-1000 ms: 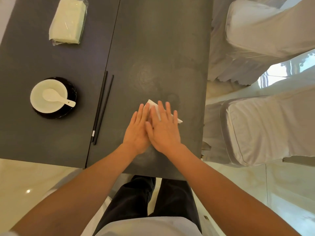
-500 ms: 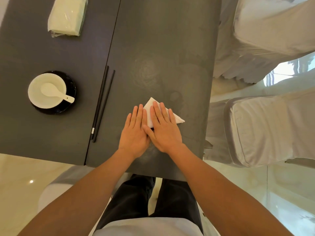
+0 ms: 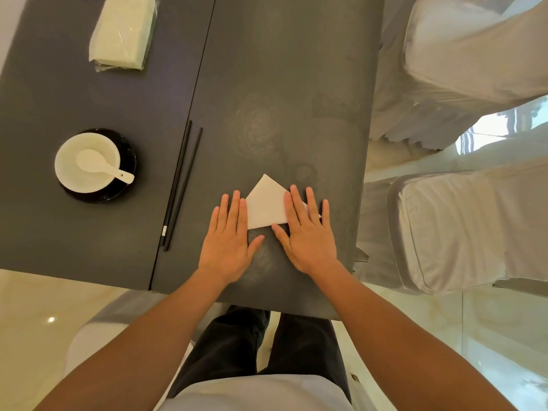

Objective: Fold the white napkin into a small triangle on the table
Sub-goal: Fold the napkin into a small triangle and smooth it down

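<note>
The white napkin [image 3: 267,204] lies flat on the dark grey table [image 3: 281,84] as a small triangle, its apex pointing away from me. My left hand [image 3: 229,237] rests palm down on the table, its fingers along the napkin's left edge. My right hand [image 3: 307,231] lies flat with fingers spread, covering the napkin's right corner. Neither hand grips anything.
Two black chopsticks [image 3: 181,185] lie left of my left hand. A white bowl with a spoon [image 3: 87,166] sits on a black saucer at the left. A wrapped pack of napkins [image 3: 123,32] lies far left. White-covered chairs [image 3: 462,229] stand just past the table's right edge.
My hands have slid apart, left hand leftward and right hand rightward, uncovering the middle of the folded napkin that they pressed together on a second ago.
</note>
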The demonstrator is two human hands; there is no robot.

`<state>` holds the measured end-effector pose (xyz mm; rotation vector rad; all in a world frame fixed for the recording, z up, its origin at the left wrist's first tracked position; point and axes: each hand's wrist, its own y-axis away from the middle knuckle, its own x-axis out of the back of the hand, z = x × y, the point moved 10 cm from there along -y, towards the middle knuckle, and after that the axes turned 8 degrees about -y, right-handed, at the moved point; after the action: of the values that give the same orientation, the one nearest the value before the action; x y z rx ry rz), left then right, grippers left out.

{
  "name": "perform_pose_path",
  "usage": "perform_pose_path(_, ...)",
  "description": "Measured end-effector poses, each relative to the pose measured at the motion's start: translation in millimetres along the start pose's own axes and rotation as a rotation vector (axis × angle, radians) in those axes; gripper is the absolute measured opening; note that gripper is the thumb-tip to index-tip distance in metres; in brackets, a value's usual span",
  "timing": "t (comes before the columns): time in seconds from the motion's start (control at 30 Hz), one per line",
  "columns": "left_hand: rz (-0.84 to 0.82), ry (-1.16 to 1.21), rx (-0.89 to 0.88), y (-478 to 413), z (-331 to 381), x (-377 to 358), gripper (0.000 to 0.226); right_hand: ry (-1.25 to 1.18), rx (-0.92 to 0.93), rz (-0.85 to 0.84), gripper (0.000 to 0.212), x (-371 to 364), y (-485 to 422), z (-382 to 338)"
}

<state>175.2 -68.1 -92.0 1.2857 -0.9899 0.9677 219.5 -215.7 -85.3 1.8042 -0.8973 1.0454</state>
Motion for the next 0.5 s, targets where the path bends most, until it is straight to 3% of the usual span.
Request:
perform_pose_path(0.2,0.0,0.022,-0.009,-0.7,-17.8,-0.4,0.061,-0.021,-0.03,0.007,0.059,4.2,3.3,3.9)
perform_pose_path(0.4,0.028,-0.006,0.015,-8.0,-43.7,13.5,0.058,-0.125,0.02,0.014,0.055,8.9,15.8,15.1)
perform_pose_path(0.5,0.149,-0.039,-0.12,-3.7,-37.1,32.7,0.055,-0.194,-0.009,0.047,0.048,16.6,23.0,23.1)
